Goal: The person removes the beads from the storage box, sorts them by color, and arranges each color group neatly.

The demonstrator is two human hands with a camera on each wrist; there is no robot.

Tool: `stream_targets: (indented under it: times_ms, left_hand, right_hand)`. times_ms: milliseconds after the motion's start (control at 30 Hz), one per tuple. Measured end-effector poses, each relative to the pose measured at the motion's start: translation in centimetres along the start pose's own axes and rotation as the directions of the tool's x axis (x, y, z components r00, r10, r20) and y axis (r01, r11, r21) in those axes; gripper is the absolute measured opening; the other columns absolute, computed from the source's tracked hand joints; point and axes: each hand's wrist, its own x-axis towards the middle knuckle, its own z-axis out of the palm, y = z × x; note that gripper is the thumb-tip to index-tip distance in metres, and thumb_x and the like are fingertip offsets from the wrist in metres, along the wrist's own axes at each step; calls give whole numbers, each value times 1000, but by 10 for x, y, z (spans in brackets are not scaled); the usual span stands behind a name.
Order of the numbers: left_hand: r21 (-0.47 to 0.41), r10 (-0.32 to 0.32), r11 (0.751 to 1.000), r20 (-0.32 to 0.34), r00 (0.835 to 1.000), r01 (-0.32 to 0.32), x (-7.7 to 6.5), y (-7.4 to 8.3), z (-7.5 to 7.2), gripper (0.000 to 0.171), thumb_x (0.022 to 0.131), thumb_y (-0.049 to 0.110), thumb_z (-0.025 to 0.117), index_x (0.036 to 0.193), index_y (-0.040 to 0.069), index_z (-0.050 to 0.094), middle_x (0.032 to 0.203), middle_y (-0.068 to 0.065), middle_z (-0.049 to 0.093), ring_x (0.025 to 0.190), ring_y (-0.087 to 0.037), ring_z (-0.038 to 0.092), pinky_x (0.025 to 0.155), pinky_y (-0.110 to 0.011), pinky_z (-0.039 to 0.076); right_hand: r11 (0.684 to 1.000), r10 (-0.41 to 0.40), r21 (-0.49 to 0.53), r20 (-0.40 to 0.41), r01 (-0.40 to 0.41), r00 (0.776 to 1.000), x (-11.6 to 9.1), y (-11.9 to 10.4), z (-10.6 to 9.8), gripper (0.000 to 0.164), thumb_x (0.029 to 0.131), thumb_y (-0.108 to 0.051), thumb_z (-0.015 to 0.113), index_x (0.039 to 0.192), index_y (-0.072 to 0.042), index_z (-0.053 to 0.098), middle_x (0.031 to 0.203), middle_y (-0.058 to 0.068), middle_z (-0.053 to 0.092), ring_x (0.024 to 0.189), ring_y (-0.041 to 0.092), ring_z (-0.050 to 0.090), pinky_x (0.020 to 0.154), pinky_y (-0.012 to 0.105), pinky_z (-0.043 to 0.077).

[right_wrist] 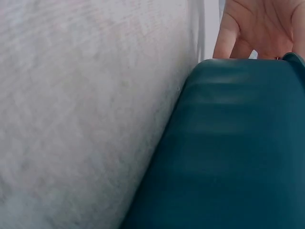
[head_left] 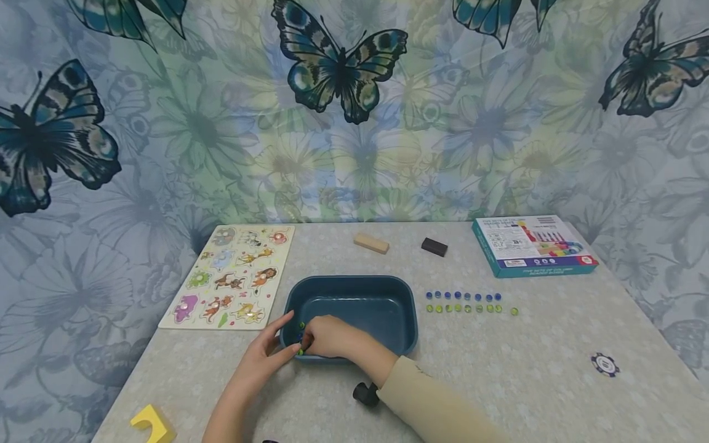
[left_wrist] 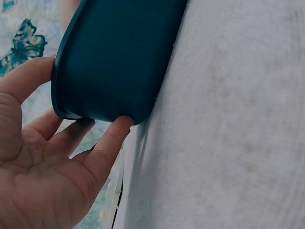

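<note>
A dark blue-green plastic tub [head_left: 354, 284] lies on the table in front of me. My left hand [head_left: 260, 358] grips its left end, thumb on the near rim. In the left wrist view, the fingers of the left hand [left_wrist: 62, 157] press against the tub's outer wall [left_wrist: 114, 57]. Inside the left end, a few green and blue glass marbles [head_left: 301, 325] show beside my right hand [head_left: 335, 337]. That hand reaches over the near rim with bent fingers; its fingertips are hidden, so I cannot tell what they hold.
Right of the tub are a row of blue marbles [head_left: 457, 296] and a row of green marbles [head_left: 457, 308]. Around stand an animal puzzle board [head_left: 232, 277], wooden block [head_left: 372, 243], black block [head_left: 434, 247], game box [head_left: 534, 246], poker chip [head_left: 605, 365] and yellow arch block [head_left: 155, 424].
</note>
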Motion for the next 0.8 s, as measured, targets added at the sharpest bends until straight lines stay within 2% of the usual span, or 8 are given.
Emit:
stream_targets:
  times_ms: [233, 500, 633, 700, 800]
  left_hand:
    - [-4, 4, 1000, -2, 1000, -4, -3, 0, -2, 64, 85, 26, 69, 141, 24, 39, 152, -7, 23, 135, -42, 23, 105, -59, 26]
    - [20, 15, 1000, -4, 1000, -15, -1, -2, -2, 65, 84, 27, 70, 141, 23, 39, 151, -5, 26, 135, -41, 23, 106, -59, 24]
    - [23, 32, 999, -2, 999, -32, 1, -2, -1, 64, 85, 24, 69, 142, 22, 39, 151, -4, 27, 136, -40, 23, 107, -58, 24]
    - [25, 30, 999, -5, 1000, -30, 1, -2, -1, 64, 85, 23, 69, 141, 22, 40, 151, -4, 28, 137, -38, 22, 108, -57, 22]
    - [33, 18, 999, -15, 1000, -18, 1, -2, -1, 63, 85, 22, 69, 141, 23, 41, 150, -3, 28, 138, -35, 21, 109, -56, 20]
  right_hand:
    - [1000, 0, -19, 16, 0, 1000, 6, -4, 4, 5, 84, -15, 68, 81, -13, 70, 72, -10, 61, 62, 2, 53, 57, 17, 46]
    - [998, -48, -42, 19, 49, 999, 2, -2, -1, 15, 84, -9, 64, 71, -14, 66, 61, -9, 55, 51, 5, 45, 49, 17, 39]
    - [996, -84, -44, -23, 83, 996, -3, 2, -8, 8, 82, -11, 67, 76, -15, 69, 65, -12, 58, 55, 1, 50, 52, 14, 43]
    - [994, -106, -23, -68, 105, 992, -7, 7, -14, 4, 81, -11, 69, 81, -14, 69, 68, -12, 59, 58, 0, 53, 54, 14, 45]
    - [990, -136, 2, -144, 138, 980, -16, 14, -24, 7, 82, -11, 69, 88, -12, 68, 73, -12, 60, 63, 0, 54, 56, 14, 46]
